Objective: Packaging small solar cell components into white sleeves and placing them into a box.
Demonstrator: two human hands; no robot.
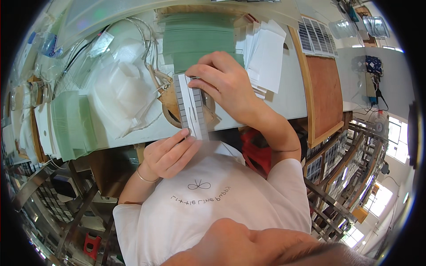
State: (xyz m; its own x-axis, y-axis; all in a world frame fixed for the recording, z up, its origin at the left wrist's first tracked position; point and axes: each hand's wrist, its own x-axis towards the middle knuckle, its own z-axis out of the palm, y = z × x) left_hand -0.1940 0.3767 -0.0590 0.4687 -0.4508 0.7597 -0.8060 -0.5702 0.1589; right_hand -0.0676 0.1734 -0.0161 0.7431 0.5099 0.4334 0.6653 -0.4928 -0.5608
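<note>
Between my two hands is a narrow panel of grey rectangular cells [199, 108], tilted over the table's near edge. Along its middle lies a white strip [187, 104] with a thin slit in it. My left hand [171, 155] pinches the panel's near end, with a bracelet at the wrist. The fingers of my right hand [226, 84] close on the far end, thumb and fingertips at the white strip. Under the panel shows a round, brownish ring-shaped object [171, 117], partly hidden, with a tan paper-like piece [168, 98] on it.
Beyond my hands stands a stack of green sheets [199, 37], with white sheets [268, 60] at its right. Translucent white sheets [122, 93] and cables lie left of centre. More green sheets [73, 124] sit far left. A wood-framed board [326, 91] borders the right; metal racks [341, 173] hold panels.
</note>
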